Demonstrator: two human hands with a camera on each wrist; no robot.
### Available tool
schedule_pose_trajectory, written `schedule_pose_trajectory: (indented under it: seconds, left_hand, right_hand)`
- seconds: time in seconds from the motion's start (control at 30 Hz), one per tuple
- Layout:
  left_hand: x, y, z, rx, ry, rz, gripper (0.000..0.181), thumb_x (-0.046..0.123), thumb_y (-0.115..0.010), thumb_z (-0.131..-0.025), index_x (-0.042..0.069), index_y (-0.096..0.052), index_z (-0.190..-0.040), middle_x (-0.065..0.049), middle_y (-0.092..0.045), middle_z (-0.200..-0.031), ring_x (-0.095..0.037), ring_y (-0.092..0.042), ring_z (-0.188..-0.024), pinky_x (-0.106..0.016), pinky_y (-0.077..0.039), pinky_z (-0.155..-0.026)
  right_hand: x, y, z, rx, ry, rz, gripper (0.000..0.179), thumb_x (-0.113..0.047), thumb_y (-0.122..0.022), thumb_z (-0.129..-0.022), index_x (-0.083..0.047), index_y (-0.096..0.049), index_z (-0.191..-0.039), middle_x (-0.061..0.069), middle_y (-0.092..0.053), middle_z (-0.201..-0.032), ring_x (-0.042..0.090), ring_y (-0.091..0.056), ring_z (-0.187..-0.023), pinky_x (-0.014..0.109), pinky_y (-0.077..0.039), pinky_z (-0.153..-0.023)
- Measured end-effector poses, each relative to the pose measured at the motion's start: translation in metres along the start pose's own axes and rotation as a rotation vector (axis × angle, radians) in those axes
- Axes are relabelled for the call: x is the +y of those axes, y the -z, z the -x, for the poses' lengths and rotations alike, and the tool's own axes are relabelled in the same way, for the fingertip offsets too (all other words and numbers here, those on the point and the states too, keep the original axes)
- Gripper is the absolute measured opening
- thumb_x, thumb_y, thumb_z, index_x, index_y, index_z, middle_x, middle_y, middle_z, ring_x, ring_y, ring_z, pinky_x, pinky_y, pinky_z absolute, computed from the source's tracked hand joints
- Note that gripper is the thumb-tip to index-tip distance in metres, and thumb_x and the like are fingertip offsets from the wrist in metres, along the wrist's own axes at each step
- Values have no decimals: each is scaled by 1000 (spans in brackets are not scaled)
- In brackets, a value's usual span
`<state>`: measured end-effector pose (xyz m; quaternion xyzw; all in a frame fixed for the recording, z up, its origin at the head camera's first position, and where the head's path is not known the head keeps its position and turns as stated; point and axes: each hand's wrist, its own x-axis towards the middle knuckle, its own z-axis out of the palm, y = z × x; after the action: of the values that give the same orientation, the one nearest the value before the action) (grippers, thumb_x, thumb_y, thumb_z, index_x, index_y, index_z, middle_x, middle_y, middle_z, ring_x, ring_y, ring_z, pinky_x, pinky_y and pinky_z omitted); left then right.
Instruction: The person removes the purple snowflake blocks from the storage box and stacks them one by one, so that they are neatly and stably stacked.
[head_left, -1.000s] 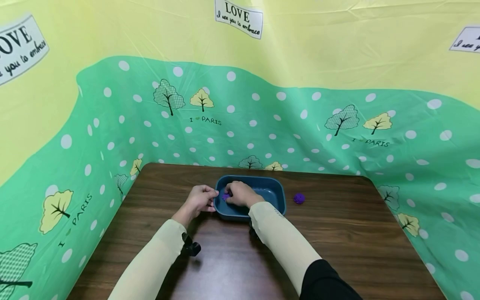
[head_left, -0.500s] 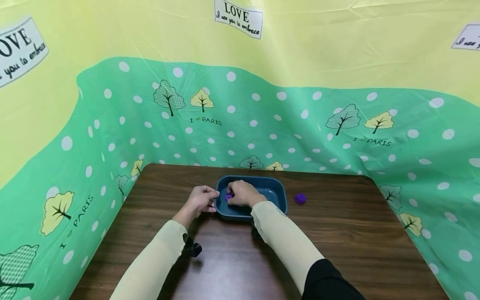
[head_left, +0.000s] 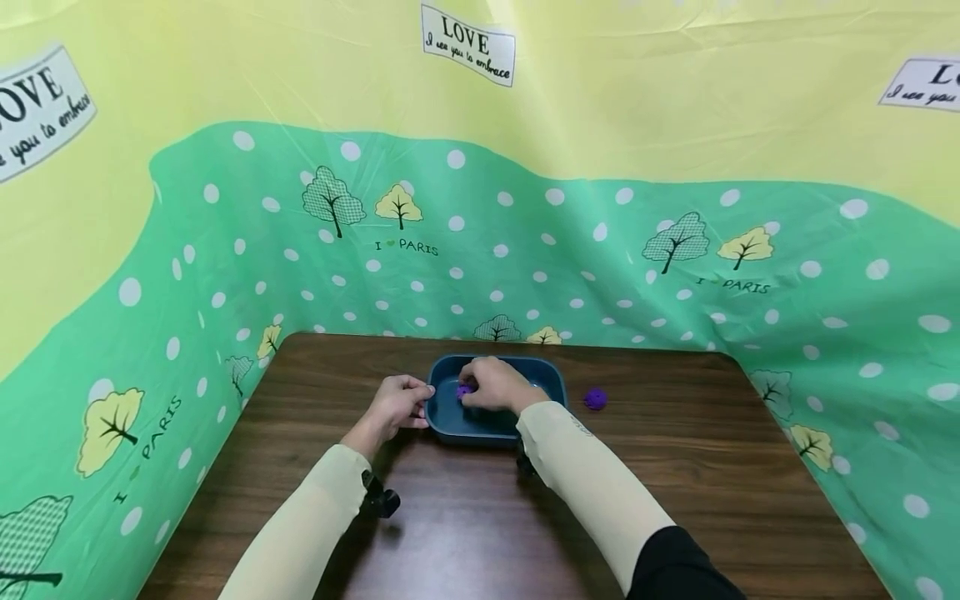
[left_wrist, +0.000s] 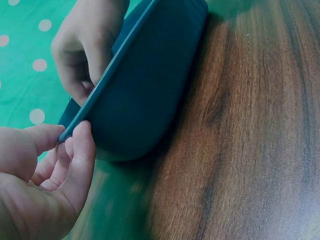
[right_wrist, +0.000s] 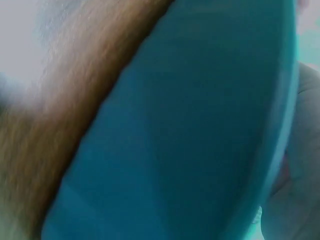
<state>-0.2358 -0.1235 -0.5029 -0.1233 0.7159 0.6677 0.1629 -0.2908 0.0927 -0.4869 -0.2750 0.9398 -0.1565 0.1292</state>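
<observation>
A dark blue rectangular tray (head_left: 480, 437) with raised walls stands near the far side of the table. My left hand (head_left: 396, 404) pinches its left rim between thumb and fingers; the left wrist view shows the thumb (left_wrist: 47, 137) on the rim's upper side. Reaching down inside the tray, my right hand (head_left: 495, 385) holds a small purple knobbly ball (head_left: 464, 391) in its curled fingers, which partly cover it. The right wrist view is mostly filled by the tray's outer wall (right_wrist: 200, 120), with part of the right hand beyond the rim.
A second purple ball (head_left: 596, 398) lies on the brown wooden table (head_left: 712, 467), just right of the tray. Behind and along the sides hangs a green and yellow patterned cloth (head_left: 570, 233).
My right hand has shifted a little to the right inside the tray, with the purple ball in its fingers. The left hand stays at the tray's rim.
</observation>
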Motion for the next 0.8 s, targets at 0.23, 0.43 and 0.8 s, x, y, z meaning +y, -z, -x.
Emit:
schedule_pose_trajectory:
  seconds: [0.23,0.43,0.8]
  left_hand:
    - [0,-1,1,11,-4,-7,17,15,-69,-99,2,-65,-108,-8,-58,-76,-16,-58,-61,-32,-63,-58]
    - [-2,-1,0,4,-9,-1,17,15,-69,-99,1,-65,-108,-8,-59,-75,-16,-58,-62,-32,-63,-58]
    - [-2,-1,2,2,-23,-2,16,15,-69,-99,0,-65,-107,-8,-58,-75,-16,-59,-62,-31,-63,-58]
  right_hand:
    - [7,13,14,33,18,-36,36,-34,-77,-92,-18,-73,-124,-2,-67,-115,12,-61,-93,31,-58,-87]
    - [15,23,29,71,43,-73,31,-28,-77,-92,-16,-74,-120,-3,-66,-109,12,-60,-91,31,-57,-84]
    - [36,42,58,163,9,-27,28,-29,-79,-89,-19,-76,-115,-6,-67,-106,12,-59,-87,30,-55,-79]
